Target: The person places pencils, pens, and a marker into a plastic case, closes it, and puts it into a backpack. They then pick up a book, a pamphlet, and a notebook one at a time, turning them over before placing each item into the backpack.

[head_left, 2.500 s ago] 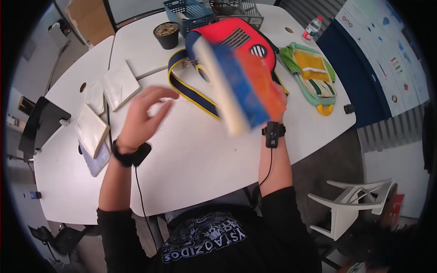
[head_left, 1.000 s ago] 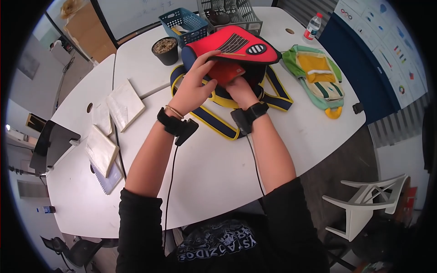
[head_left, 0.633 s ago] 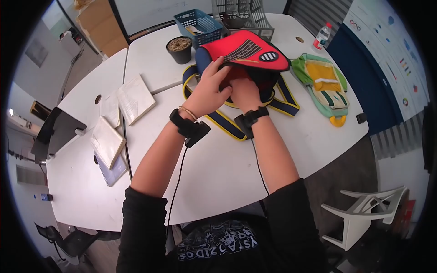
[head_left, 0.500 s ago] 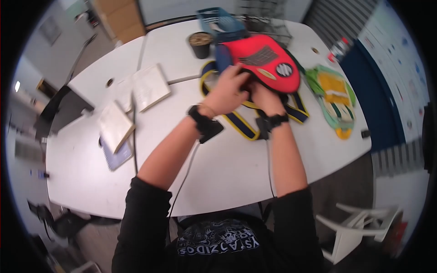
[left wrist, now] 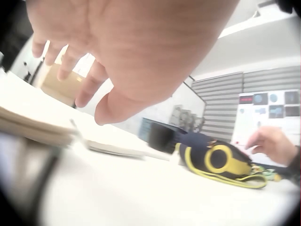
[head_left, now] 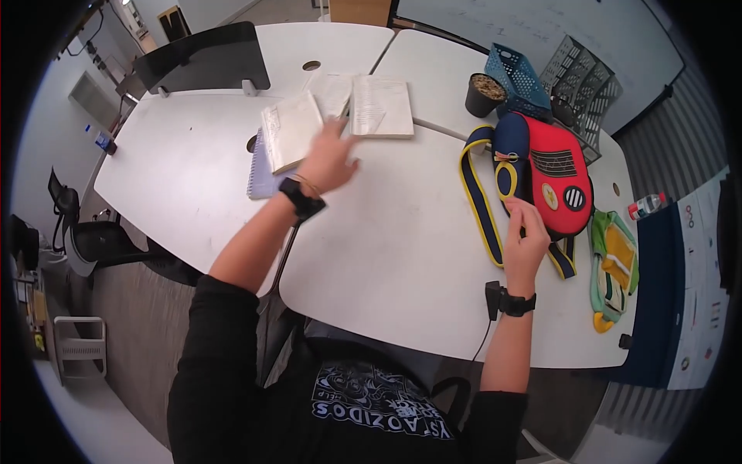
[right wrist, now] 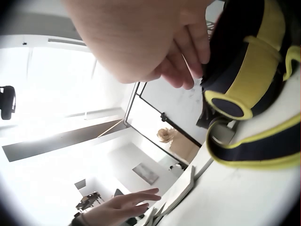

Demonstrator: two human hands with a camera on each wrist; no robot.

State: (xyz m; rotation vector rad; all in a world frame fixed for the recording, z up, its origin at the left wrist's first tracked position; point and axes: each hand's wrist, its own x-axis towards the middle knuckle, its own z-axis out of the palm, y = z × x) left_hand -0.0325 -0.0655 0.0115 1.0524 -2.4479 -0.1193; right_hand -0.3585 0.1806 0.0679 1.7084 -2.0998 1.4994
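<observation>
My left hand (head_left: 331,158) hangs over the right edge of a plastic-wrapped book (head_left: 290,131), its fingers spread and holding nothing. Two more pale books lie beside it, one a thick book (head_left: 382,107), and a lilac spiral notebook (head_left: 265,172) shows from underneath. On the right, my right hand (head_left: 525,243) is beside the red and navy backpack (head_left: 558,158), fingers loosely bent with nothing in them. The right wrist view has those fingers (right wrist: 181,66) close to the bag's yellow-trimmed side. The backpack's red flap lies down over its front, and its inside is hidden.
Behind the backpack stand a potted plant (head_left: 485,94), a blue basket (head_left: 519,81) and a grey rack (head_left: 581,89). A green and yellow small backpack (head_left: 614,263) and a bottle (head_left: 646,206) lie at the right. A dark screen (head_left: 205,62) stands at the back left.
Earlier my right hand carried a blue and orange book, then both hands reached under the backpack's flap. Now both are out; the left has swung over to the books, and the view has turned left.
</observation>
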